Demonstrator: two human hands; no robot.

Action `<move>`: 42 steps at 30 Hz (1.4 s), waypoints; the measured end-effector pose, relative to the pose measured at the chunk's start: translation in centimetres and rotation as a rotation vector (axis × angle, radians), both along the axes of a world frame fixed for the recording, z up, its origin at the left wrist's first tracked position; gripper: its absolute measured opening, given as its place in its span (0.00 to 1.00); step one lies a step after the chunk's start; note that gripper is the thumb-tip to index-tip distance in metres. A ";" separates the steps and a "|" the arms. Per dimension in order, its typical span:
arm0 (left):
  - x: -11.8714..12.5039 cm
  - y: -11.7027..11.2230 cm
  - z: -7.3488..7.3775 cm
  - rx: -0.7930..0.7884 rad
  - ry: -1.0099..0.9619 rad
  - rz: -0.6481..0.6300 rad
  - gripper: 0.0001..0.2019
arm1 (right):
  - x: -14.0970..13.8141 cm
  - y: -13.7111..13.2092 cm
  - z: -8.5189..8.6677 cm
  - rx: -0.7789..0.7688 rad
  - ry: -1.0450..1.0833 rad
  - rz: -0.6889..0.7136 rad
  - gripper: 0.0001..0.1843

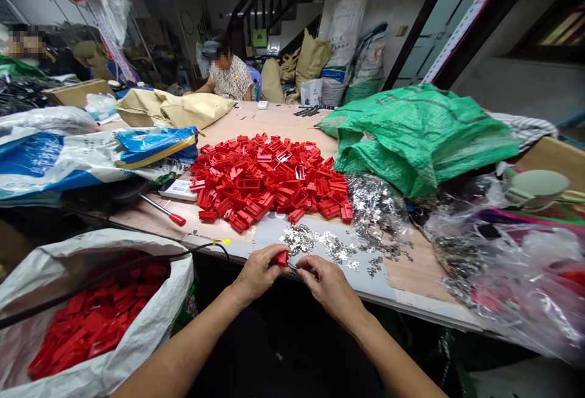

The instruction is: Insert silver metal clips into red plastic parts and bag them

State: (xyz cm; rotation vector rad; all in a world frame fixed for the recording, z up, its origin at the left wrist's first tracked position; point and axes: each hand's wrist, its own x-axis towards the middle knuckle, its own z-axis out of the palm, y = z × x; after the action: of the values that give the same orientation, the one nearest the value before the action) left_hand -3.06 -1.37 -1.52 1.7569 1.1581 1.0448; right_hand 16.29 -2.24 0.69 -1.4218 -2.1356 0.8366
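Observation:
At the table's front edge my left hand [256, 271] is closed around a small red plastic housing [281, 258]. My right hand [326, 282] pinches a thin metal tool [293, 267], its tip at the housing; most of the tool is hidden by my fingers, so its kind is unclear. Just beyond my hands lie small flat metal pieces [299, 238] on a grey sheet [269, 233]. Farther back a large heap of red plastic housings [260, 181] covers the middle of the table.
On the left, an open white sack [178, 264] holds more red parts [98, 325]. A red-tipped lever [176, 219] juts near the table edge. Clear bags of metal pieces [377, 203] and a green sack [425, 136] lie right. Another person [231, 78] sits across the table.

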 end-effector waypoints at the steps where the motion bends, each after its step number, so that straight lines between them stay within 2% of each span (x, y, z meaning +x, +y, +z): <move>1: 0.0 0.0 0.1 0.004 0.010 -0.009 0.18 | 0.0 0.1 0.0 0.001 0.001 0.010 0.09; 18: -0.5 0.3 -0.2 -0.048 -0.007 -0.042 0.18 | 0.1 0.8 -0.1 -0.042 0.019 0.037 0.08; 25: -0.4 0.2 -0.1 -0.066 0.013 -0.029 0.16 | -0.5 0.1 -0.2 -0.028 -0.113 0.010 0.10; 33: 0.1 -0.2 -1.1 0.002 0.009 0.015 0.17 | -2.2 -0.4 -0.2 0.046 -0.287 -0.046 0.10; 38: 0.3 -0.3 -0.9 -0.014 0.019 0.019 0.16 | -1.8 0.0 0.2 0.005 -0.181 -0.026 0.08; 42: 0.2 -1.0 -0.7 -0.024 -0.018 0.049 0.15 | -0.6 0.0 0.5 -0.029 0.008 0.022 0.09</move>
State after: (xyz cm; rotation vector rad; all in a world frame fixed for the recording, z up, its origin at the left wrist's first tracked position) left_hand -2.84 -2.42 -2.19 1.7048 1.2029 1.0687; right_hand 15.73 -2.24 1.17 -1.4094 -2.1451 0.8830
